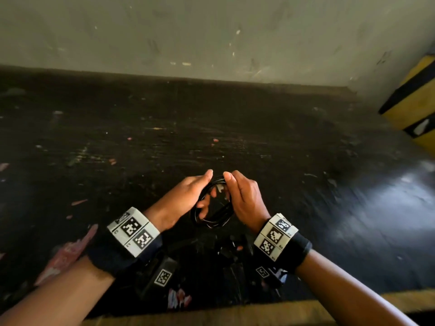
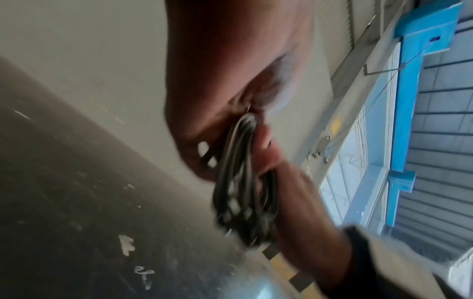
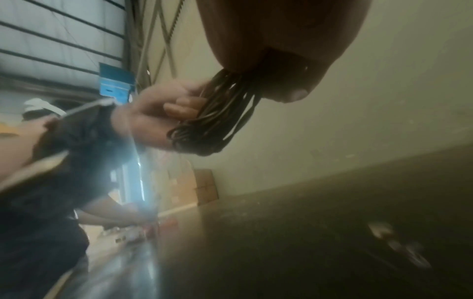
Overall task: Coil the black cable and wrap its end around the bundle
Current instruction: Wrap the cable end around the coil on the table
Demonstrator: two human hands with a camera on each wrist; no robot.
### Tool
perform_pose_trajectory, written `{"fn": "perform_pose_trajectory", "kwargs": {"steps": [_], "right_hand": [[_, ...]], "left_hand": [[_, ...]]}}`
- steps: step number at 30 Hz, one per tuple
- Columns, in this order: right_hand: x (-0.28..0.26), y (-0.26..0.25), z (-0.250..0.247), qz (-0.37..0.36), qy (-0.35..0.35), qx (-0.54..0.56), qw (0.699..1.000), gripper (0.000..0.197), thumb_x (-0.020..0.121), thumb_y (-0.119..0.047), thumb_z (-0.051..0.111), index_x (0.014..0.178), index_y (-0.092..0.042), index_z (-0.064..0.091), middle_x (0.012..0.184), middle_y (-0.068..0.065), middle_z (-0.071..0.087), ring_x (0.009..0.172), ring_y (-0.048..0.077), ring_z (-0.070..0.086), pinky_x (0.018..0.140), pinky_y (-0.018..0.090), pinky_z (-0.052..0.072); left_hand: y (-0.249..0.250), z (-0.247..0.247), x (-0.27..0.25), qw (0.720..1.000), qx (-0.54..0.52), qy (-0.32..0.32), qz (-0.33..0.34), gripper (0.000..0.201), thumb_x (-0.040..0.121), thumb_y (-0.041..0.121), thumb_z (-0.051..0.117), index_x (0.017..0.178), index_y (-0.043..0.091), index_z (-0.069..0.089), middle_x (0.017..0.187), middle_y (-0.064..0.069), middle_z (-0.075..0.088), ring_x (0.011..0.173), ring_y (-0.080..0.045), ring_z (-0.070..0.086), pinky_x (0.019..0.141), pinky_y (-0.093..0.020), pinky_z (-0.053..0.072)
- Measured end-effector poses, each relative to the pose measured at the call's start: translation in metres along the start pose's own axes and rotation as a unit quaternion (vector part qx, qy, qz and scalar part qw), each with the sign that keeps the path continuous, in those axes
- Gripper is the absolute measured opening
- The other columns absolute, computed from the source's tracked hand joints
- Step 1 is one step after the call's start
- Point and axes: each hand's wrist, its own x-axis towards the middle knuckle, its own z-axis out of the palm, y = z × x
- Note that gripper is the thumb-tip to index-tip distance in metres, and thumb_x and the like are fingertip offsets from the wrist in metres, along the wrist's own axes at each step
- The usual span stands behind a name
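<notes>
A thin black cable [image 1: 217,214] is gathered into a small bundle of several loops, held in the air between my two hands above the dark table [image 1: 164,128]. My left hand [image 1: 200,191] holds the left side of the loops, fingers curled under them. My right hand [image 1: 237,191] grips the right side, fingers closed round the strands. The left wrist view shows the cable bundle [image 2: 243,182] pressed between both hands. From the right wrist, the loops [image 3: 217,117] hang from my right hand [image 3: 281,66] with the left hand's fingers [image 3: 179,107] pinching them. The cable's end is hidden.
A pale wall [image 1: 211,31] runs behind the worn black table. A yellow and black striped post [image 1: 416,102] stands at the right. The table's yellow front edge [image 1: 235,311] lies below my forearms. Small scraps litter the surface.
</notes>
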Motion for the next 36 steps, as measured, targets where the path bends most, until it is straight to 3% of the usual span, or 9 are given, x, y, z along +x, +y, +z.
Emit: {"fn": "perform_pose_trajectory", "kwargs": {"steps": [6, 10, 13, 15, 18, 22, 26, 30, 36], "right_hand": [[-0.033, 0.018, 0.005, 0.029, -0.012, -0.039, 0.999, 0.044, 0.096, -0.045, 0.029, 0.076, -0.012, 0.05, 0.066, 0.003, 0.056, 0.054, 0.017, 0.054, 0.052, 0.039, 0.048], [-0.041, 0.021, -0.004, 0.039, -0.116, 0.017, 0.992, 0.038, 0.1, -0.035, 0.033, 0.078, -0.014, 0.056, 0.072, -0.001, 0.056, 0.059, 0.009, 0.053, 0.056, 0.026, 0.044], [-0.039, 0.038, -0.016, 0.088, -0.159, 0.005, 0.983, 0.037, 0.1, -0.034, 0.034, 0.089, -0.016, 0.064, 0.08, -0.003, 0.064, 0.071, 0.006, 0.061, 0.067, 0.027, 0.053], [-0.036, 0.053, -0.022, 0.076, -0.268, -0.119, 0.953, 0.03, 0.098, -0.034, 0.042, 0.1, -0.016, 0.065, 0.097, 0.001, 0.066, 0.085, 0.011, 0.064, 0.079, 0.034, 0.056], [-0.037, 0.067, -0.019, 0.056, -0.432, -0.271, 0.858, 0.028, 0.093, -0.03, 0.052, 0.118, -0.019, 0.06, 0.119, 0.002, 0.057, 0.105, 0.016, 0.058, 0.09, 0.031, 0.049], [-0.034, 0.072, -0.013, 0.012, -0.458, -0.309, 0.833, 0.029, 0.094, -0.022, 0.048, 0.121, -0.015, 0.058, 0.123, 0.007, 0.056, 0.104, 0.021, 0.06, 0.087, 0.03, 0.05], [-0.032, 0.071, -0.017, -0.062, -0.504, -0.352, 0.786, 0.034, 0.096, -0.032, 0.043, 0.116, -0.008, 0.058, 0.119, 0.011, 0.055, 0.097, 0.025, 0.062, 0.082, 0.034, 0.052], [-0.032, 0.071, -0.019, -0.082, -0.538, -0.366, 0.755, 0.039, 0.096, -0.035, 0.044, 0.123, -0.008, 0.054, 0.127, 0.013, 0.05, 0.106, 0.027, 0.058, 0.09, 0.04, 0.051], [-0.029, 0.076, -0.022, -0.052, -0.53, -0.319, 0.784, 0.039, 0.093, -0.028, 0.052, 0.128, -0.009, 0.052, 0.13, 0.01, 0.049, 0.111, 0.026, 0.056, 0.092, 0.035, 0.048]], "left_hand": [[-0.024, 0.03, 0.005, 0.988, -0.017, 0.12, -0.094, 0.041, 0.091, 0.041, 0.049, 0.059, 0.015, 0.05, 0.037, 0.009, 0.032, 0.033, -0.008, 0.03, 0.038, -0.021, 0.025], [-0.041, 0.027, 0.007, 0.983, -0.025, 0.156, -0.096, 0.037, 0.087, 0.033, 0.057, 0.054, 0.019, 0.049, 0.044, 0.006, 0.035, 0.037, -0.009, 0.03, 0.038, -0.019, 0.018], [-0.048, 0.013, 0.006, 0.98, -0.033, 0.164, -0.11, 0.037, 0.088, 0.026, 0.058, 0.053, 0.017, 0.047, 0.039, 0.009, 0.035, 0.033, -0.006, 0.027, 0.035, -0.017, 0.016], [-0.049, 0.007, 0.004, 0.98, -0.023, 0.161, -0.114, 0.037, 0.09, 0.024, 0.056, 0.056, 0.015, 0.046, 0.034, 0.012, 0.034, 0.029, -0.003, 0.025, 0.034, -0.017, 0.014], [-0.051, 0.002, 0.003, 0.981, 0.006, 0.152, -0.118, 0.037, 0.09, 0.024, 0.055, 0.056, 0.01, 0.048, 0.033, 0.011, 0.033, 0.029, -0.004, 0.024, 0.035, -0.019, 0.013], [-0.057, -0.002, 0.003, 0.981, 0.034, 0.147, -0.119, 0.038, 0.089, 0.025, 0.056, 0.056, 0.006, 0.056, 0.041, 0.003, 0.03, 0.033, -0.009, 0.023, 0.036, -0.019, 0.014], [-0.058, -0.002, 0.005, 0.98, 0.047, 0.149, -0.121, 0.036, 0.089, 0.021, 0.057, 0.057, 0.005, 0.06, 0.039, 0.003, 0.036, 0.033, -0.008, 0.025, 0.036, -0.019, 0.015], [-0.059, -0.001, 0.006, 0.981, 0.053, 0.132, -0.129, 0.027, 0.09, 0.019, 0.056, 0.073, -0.001, 0.062, 0.034, 0.006, 0.047, 0.033, -0.007, 0.025, 0.037, -0.021, 0.014], [-0.061, 0.003, 0.01, 0.983, 0.066, 0.104, -0.138, 0.024, 0.09, 0.02, 0.057, 0.078, 0.0, 0.065, 0.035, 0.009, 0.036, 0.034, -0.007, 0.025, 0.038, -0.021, 0.017]]}}
